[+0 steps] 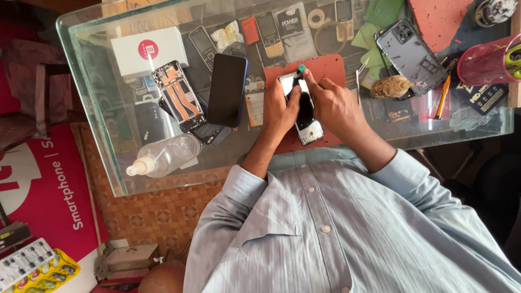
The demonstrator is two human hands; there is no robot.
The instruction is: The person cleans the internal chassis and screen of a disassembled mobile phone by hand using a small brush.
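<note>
On the red mat in the middle of the glass tabletop lies an opened phone, gripped along its left edge by the left hand, fingers closed round it. The right hand pinches a small green pick against the phone's far top corner. By the look of it the work is at an early to middle stage: the pick is only at one corner, and the shiny inner parts near the phone's near end suggest one cover is already off or lifting; the rest of the edge seems still to do. The phone's long axis runs away from the person, tilted slightly left at the far end, its near end pointing toward the blue shirt.
</note>
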